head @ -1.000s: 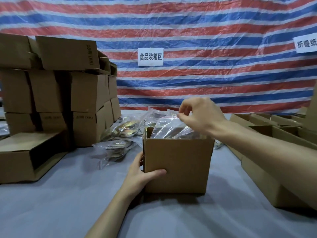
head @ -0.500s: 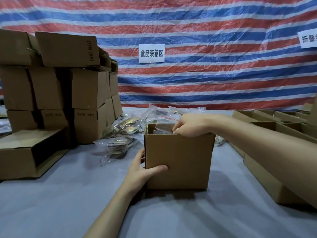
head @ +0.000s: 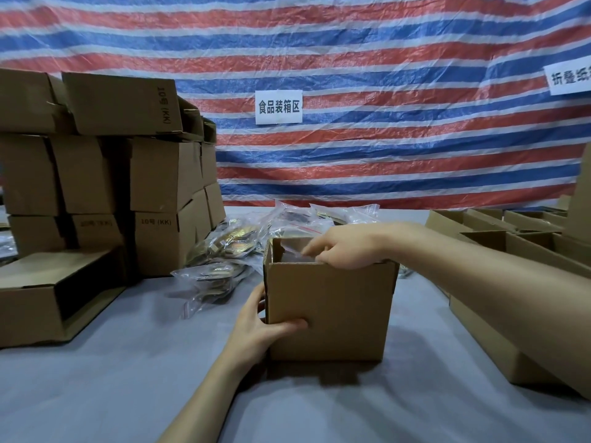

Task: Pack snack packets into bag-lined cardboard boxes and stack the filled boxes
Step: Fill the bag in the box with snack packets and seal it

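Fingers (head: 311,251), right hand (head: 348,247): straight, pressing clear bag (head: 292,247) into box (head: 329,311) mouth; left hand (head: 256,327) grips box corner. I log packet pile (head: 220,254) at 10 o'clock of box, nearer left hand.

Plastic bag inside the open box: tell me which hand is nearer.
Right. The right hand is at the box mouth, fingers on the plastic bag; the left hand grips the box's outer left corner, lower down.

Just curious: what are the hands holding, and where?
Left hand grips the open box at its lower left edge. Right hand touches clear plastic at the rim; a pinch cannot be told.
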The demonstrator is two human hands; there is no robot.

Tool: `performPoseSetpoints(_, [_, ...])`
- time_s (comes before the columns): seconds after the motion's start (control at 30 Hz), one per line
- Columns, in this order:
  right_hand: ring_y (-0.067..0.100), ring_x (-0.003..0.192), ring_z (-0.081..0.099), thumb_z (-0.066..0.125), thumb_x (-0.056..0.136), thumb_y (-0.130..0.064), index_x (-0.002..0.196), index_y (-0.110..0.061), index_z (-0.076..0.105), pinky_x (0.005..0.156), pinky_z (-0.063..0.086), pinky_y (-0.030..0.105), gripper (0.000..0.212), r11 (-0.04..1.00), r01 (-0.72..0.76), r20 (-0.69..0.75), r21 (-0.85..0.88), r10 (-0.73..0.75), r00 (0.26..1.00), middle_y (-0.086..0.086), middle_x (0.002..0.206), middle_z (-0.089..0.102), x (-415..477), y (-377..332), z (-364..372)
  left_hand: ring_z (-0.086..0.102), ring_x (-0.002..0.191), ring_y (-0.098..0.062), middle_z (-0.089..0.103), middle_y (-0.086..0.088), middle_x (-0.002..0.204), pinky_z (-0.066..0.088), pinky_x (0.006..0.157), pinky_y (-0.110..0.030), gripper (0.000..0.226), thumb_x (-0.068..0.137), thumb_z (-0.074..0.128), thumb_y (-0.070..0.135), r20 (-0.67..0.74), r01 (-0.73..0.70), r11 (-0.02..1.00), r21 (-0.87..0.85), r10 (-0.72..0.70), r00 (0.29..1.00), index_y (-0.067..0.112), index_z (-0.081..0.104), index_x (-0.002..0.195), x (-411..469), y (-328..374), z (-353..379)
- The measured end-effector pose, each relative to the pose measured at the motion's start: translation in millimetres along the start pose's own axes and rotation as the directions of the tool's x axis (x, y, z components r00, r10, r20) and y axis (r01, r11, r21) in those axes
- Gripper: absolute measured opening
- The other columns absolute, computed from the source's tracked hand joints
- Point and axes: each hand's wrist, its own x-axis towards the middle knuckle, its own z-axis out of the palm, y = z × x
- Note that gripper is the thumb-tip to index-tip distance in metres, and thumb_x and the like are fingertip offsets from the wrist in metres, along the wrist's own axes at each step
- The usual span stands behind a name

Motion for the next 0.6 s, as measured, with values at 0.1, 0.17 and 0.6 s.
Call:
performPoseSetpoints(0.1, [0.018, 0.142, 0.039, 0.039, 0.100, -0.012, 0.153, -0.038, 0.038, 0.111, 0.034, 0.036, 0.059, 1.000, 0.008, -0.007, -0.027, -0.008, 1.000, -0.006, 0.159, 0.039, 0.7, -2.9, -0.4, 0.066, 0.115, -0.026, 0.073, -0.006, 0.116, 0.057, 0.079, -0.026, 0.089, 0.045, 0.094, 0.034, 0.010, -0.013, 1.000, -0.005, 0.013, 1.000, 0.022, 0.062, 0.127, -1.3, 2.3, 0.8])
performPoseSetpoints(0.17, [0.023, 0.145, 0.038, 0.039, 0.102, -0.015, 0.152, -0.037, 0.042, 0.115, 0.036, 0.043, 0.054, 0.999, -0.054, 0.077, 0.008, 0.053, 0.996, -0.004, 0.158, 0.040, 3.0, -4.6, -3.3, 0.066, 0.114, -0.026, 0.073, -0.005, 0.115, 0.056, 0.078, -0.025, 0.089, 0.044, 0.094, 0.033, 0.015, -0.016, 1.000, -0.007, 0.016, 1.000, 0.021, 0.063, 0.127, -1.9, 3.1, 1.1])
performPoseSetpoints(0.6, [0.001, 0.085, 0.064, 0.053, 0.101, -0.020, 0.116, -0.034, 0.072, 0.068, 0.051, 0.015, 0.028, 0.995, 0.028, -0.025, 0.099, -0.026, 0.999, -0.027, 0.087, 0.063, 3.0, -4.0, -1.7, 0.065, 0.112, -0.016, 0.074, 0.006, 0.114, 0.054, 0.079, -0.020, 0.083, 0.046, 0.094, 0.037, 0.034, -0.037, 0.998, 0.049, 0.035, 0.999, 0.032, 0.065, 0.123, -0.7, 5.2, 0.1])
